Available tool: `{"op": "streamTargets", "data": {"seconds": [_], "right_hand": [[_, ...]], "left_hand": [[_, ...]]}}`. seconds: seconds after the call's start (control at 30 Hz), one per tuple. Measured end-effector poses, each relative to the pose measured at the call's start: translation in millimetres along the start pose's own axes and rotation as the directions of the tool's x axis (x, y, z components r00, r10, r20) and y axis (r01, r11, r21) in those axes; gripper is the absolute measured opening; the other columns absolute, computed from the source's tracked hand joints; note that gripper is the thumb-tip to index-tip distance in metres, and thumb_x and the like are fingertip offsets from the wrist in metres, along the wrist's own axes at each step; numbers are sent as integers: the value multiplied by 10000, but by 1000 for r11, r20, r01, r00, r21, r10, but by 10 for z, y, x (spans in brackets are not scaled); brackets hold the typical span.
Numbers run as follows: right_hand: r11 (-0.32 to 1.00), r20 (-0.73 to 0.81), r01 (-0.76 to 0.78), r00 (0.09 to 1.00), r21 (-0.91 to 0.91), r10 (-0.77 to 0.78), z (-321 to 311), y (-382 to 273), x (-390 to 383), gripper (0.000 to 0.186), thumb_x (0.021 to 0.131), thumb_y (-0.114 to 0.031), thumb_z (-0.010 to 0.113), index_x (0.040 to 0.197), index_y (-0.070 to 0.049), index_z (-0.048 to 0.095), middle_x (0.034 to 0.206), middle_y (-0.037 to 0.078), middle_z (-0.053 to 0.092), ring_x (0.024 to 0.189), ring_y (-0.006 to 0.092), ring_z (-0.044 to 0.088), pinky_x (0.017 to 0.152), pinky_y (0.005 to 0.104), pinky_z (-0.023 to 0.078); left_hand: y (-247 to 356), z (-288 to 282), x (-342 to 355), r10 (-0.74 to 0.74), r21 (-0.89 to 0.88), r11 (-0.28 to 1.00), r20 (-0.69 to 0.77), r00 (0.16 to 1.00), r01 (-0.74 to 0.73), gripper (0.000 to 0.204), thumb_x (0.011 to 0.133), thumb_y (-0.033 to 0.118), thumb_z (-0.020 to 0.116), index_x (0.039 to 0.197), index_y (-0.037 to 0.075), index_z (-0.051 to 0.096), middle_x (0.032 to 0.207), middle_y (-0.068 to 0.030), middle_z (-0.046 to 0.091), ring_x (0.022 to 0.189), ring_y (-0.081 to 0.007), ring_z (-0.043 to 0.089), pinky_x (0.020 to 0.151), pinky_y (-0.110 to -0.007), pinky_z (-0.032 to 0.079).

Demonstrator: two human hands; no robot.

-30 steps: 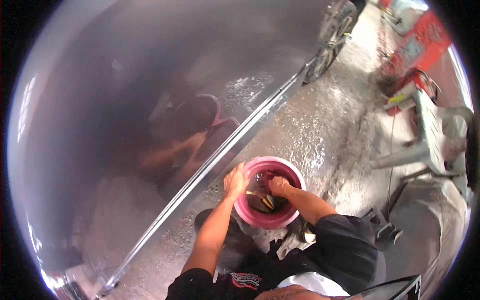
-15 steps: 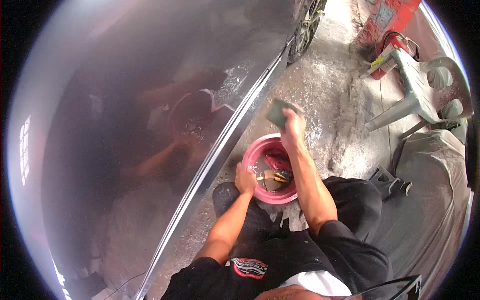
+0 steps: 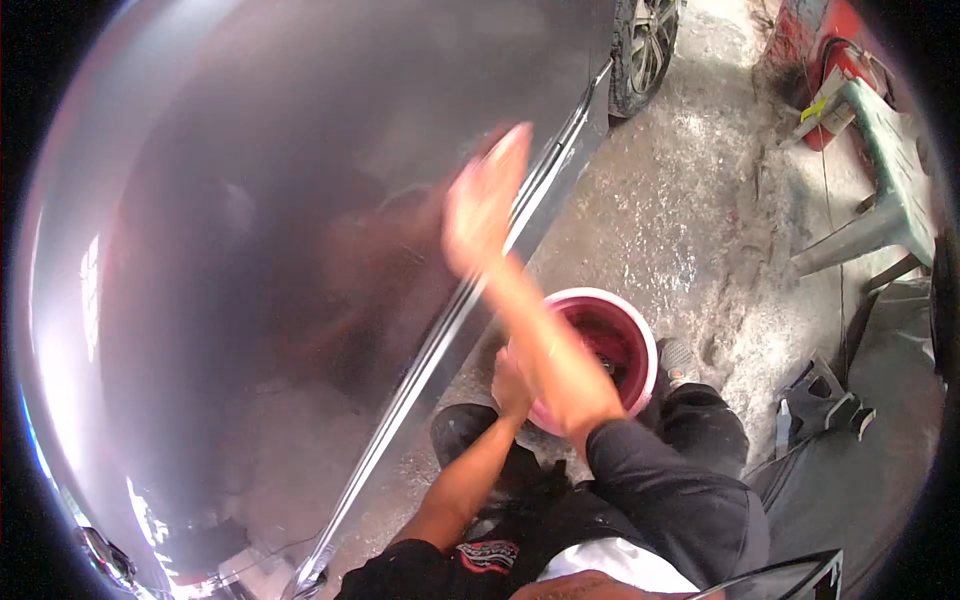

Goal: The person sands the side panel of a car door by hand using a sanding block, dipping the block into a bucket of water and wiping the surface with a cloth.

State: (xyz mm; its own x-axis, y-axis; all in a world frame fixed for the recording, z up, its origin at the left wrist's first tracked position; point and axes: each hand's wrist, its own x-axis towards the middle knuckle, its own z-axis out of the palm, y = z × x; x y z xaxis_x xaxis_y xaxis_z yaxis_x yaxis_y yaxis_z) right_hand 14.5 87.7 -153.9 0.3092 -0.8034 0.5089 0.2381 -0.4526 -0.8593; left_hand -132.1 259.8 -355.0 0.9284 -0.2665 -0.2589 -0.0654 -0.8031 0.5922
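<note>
My left hand (image 3: 511, 382) grips the left side of the pink bucket (image 3: 650, 350), which stands between my legs. My right arm reaches across the bucket to a dark grey, glossy car panel (image 3: 300, 230). Smeared by motion, my right hand (image 3: 485, 205) is at that panel, just above the bright trim strip (image 3: 420, 355) along its lower edge. Its fingers look stretched out, but blur hides whether anything lies under the palm. The forearm covers part of the bucket's opening, and what is inside shows only dimly.
A car wheel (image 3: 645, 50) stands at the top, beyond the panel. On the right are a pale plastic chair (image 3: 890, 190) and a red fire extinguisher (image 3: 830, 125). A black plastic part (image 3: 815, 410) lies on the wet concrete floor (image 3: 700, 250) beside a dark cover (image 3: 895, 400).
My right hand has swung left from above the bucket to the car panel. The dark green pad it held no longer shows. My left hand stays on the bucket; the view has shifted.
</note>
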Motion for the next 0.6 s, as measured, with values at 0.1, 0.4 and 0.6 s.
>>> {"op": "streamTargets", "data": {"seconds": [0.1, 0.4, 0.6], "right_hand": [[995, 78, -96, 992, -5, 96, -256, 679, 883, 784, 1037, -513, 201, 1524, 71, 11, 1601, 287, -26, 1501, 389, -36, 1220, 439, -9], [997, 175, -81, 981, -16, 83, 10, -474, -482, 782, 983, -320, 381, 1488, 151, 14, 1560, 374, 1, 1472, 490, 2, 1211, 527, 6], [983, 125, 133, 981, 126, -148, 37, -495, -120, 747, 976, -309, 395, 1504, 120, 87, 1561, 372, 39, 1471, 494, 5, 1209, 533, 7]], "left_hand": [[-100, 253, 119, 28, 182, 983, -31, 999, -22, 398, 910, 229, 576, 1241, 24, 495, 1197, -250, 601, 1061, -463, 599, 880, -521, 481], [-232, 219, 24, 140, 273, 955, -71, 988, -115, 466, 955, 264, 548, 1328, 8, 438, 1228, -237, 591, 1104, -423, 578, 939, -495, 452], [-583, 133, -9, 331, 184, 933, -108, 937, -309, 525, 991, 384, 474, 1356, 11, 410, 1323, -237, 525, 1162, -462, 531, 955, -512, 437]]}}
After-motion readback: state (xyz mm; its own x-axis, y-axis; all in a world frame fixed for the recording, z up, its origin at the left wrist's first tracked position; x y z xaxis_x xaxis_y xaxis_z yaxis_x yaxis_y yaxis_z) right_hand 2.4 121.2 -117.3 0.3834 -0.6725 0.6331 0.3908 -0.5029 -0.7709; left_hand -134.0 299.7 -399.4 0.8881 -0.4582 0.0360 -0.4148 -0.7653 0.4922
